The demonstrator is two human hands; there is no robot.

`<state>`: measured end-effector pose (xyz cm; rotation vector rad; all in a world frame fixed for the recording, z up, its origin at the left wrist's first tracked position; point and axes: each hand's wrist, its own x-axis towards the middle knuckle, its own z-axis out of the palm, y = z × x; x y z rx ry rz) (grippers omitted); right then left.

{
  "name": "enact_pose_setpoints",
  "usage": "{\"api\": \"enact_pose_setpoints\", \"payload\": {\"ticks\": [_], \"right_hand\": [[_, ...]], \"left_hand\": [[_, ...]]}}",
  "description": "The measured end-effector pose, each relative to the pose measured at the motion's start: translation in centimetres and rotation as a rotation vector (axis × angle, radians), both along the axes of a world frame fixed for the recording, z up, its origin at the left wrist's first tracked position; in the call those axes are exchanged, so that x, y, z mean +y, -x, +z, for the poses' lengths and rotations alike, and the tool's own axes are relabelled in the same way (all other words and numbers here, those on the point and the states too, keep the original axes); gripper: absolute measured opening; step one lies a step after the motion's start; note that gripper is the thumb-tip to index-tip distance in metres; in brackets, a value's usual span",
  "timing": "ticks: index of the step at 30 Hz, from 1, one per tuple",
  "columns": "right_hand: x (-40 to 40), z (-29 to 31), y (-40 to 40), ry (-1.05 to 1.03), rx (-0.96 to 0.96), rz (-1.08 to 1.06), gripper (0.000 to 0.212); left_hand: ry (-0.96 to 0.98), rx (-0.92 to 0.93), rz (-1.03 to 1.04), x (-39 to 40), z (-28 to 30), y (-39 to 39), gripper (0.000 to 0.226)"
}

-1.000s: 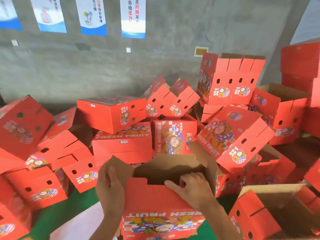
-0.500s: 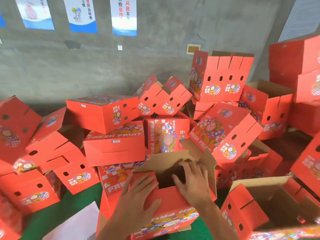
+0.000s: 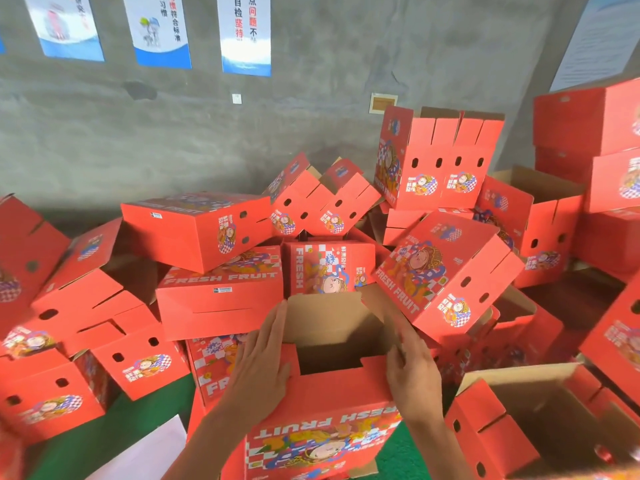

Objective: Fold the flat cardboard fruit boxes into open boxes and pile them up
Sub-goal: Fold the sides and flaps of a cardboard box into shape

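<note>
Red box point(image 3: 332, 396) (brown inside)

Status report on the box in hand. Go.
Left hand flat on the box, left side. Right hand flat on its right side, fingers straight. Box top open, brown inside showing. Piled red boxes crowd right behind it.

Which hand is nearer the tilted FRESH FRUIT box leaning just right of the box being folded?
Right. The right hand lies on the right side of the box being folded, just below the tilted box. The left hand is on the opposite side.
</note>
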<state>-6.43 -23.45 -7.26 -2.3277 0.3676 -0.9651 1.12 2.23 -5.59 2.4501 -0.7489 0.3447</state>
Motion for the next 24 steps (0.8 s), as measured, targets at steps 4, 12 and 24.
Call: {"api": "enact_pose_setpoints", "payload": {"ticks": [4, 12, 24], "right_hand": [[-0.5, -0.9, -0.4, 0.102, 0.016, 0.115, 0.049], [-0.4, -0.9, -2.3, -0.015, 0.117, 0.178, 0.04], [-0.9, -0.7, -3.8, -0.248, 0.54, 0.159, 0.113]], "left_hand": [[-0.019, 0.053, -0.007, 0.2, 0.0, -1.9, 0.108], [0.231, 0.013, 0.014, 0.1, -0.4, -2.4, 0.082], [-0.111, 0.245, 0.085, -1.2, -0.6, -1.7, 0.059]]}}
